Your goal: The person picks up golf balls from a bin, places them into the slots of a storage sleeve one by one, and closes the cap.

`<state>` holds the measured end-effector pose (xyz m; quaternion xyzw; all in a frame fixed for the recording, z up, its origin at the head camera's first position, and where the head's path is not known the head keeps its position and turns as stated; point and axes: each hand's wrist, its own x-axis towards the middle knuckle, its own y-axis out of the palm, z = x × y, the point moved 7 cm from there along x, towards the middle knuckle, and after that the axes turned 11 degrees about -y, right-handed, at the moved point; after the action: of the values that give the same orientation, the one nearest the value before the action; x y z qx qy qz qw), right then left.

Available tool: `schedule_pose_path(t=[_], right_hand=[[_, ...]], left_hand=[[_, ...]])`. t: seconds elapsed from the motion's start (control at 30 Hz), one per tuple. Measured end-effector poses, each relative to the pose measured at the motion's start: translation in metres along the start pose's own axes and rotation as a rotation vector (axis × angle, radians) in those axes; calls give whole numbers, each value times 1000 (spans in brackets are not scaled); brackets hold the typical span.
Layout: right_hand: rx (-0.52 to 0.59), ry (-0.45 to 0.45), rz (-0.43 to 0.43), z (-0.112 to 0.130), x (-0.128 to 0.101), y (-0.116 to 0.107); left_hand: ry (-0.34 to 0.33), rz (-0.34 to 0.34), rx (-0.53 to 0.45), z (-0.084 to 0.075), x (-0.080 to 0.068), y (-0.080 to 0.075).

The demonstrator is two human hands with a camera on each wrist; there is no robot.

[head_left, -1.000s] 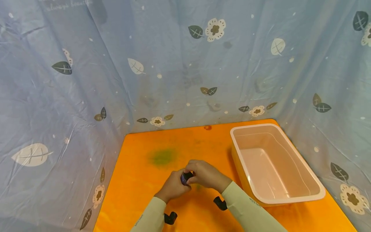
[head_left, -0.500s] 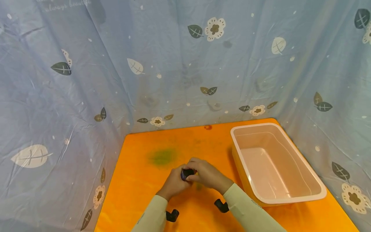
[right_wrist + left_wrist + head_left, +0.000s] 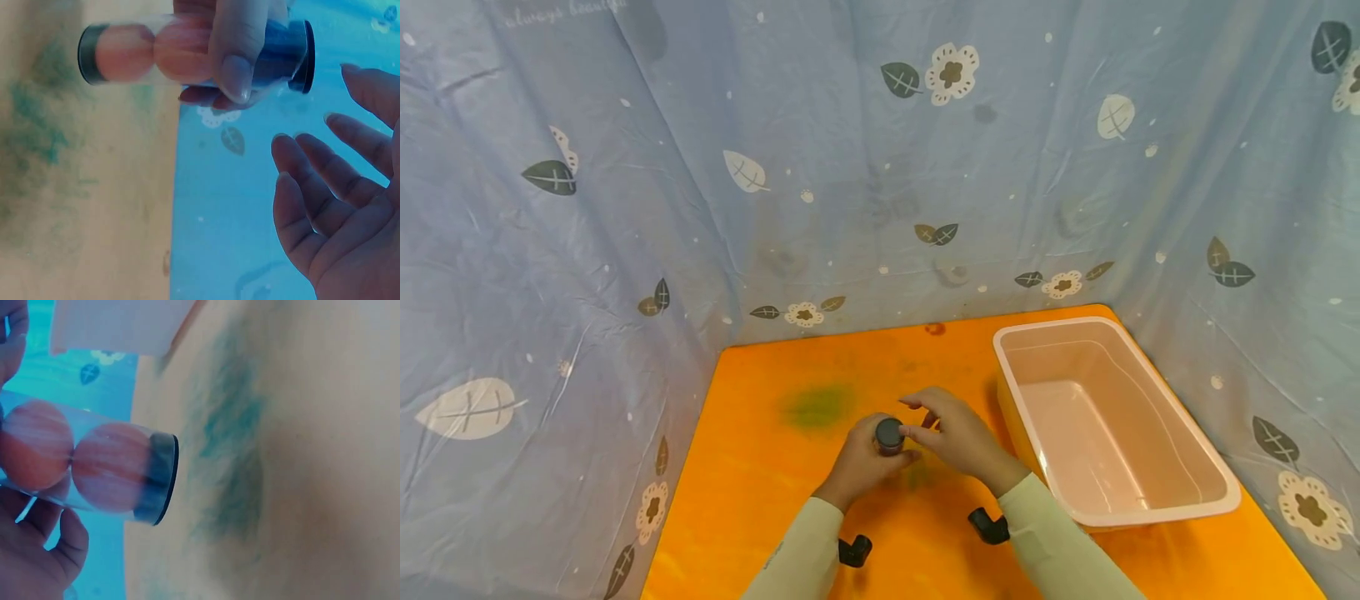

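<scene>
My left hand [image 3: 859, 467] grips a clear tube [image 3: 889, 436] with black ends, held upright over the orange table [image 3: 752, 500]. Two orange balls show inside the tube [image 3: 94, 469], and its lower black end is close to the tabletop; contact cannot be told. In the right wrist view the left hand's fingers [image 3: 240, 56] wrap the tube [image 3: 131, 53] near its black cap. My right hand [image 3: 957, 433] hovers just right of the cap with its fingers spread. Those fingers [image 3: 337, 206] hold nothing and stand apart from the tube.
A pale pink tub [image 3: 1011, 375] with nothing in it stands at the right of the table. A green smear [image 3: 820, 406] marks the table beyond the hands. A blue flowered curtain [image 3: 625, 250] closes in the left, back and right sides.
My right hand has come off the tube's cap and spread its fingers. Both hands have shifted a little farther from me, and the cap now faces up.
</scene>
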<state>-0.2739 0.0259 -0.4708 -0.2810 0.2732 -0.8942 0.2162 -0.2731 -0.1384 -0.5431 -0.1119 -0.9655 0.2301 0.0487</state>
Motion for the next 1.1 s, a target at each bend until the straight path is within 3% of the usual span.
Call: schedule_pose_path(t=[0.23, 0.57, 0.87, 1.1], right_hand=[[32, 44, -64, -15, -11, -5], [39, 64, -96, -24, -19, -4], [36, 65, -129, -26, -24, -2], [32, 100, -126, -28, -27, -2]], left_hand=[[-44, 18, -44, 21, 3, 14], [-102, 51, -15, 43, 0, 32], [-56, 23, -49, 53, 6, 47], [-99, 48, -58, 64, 4, 54]])
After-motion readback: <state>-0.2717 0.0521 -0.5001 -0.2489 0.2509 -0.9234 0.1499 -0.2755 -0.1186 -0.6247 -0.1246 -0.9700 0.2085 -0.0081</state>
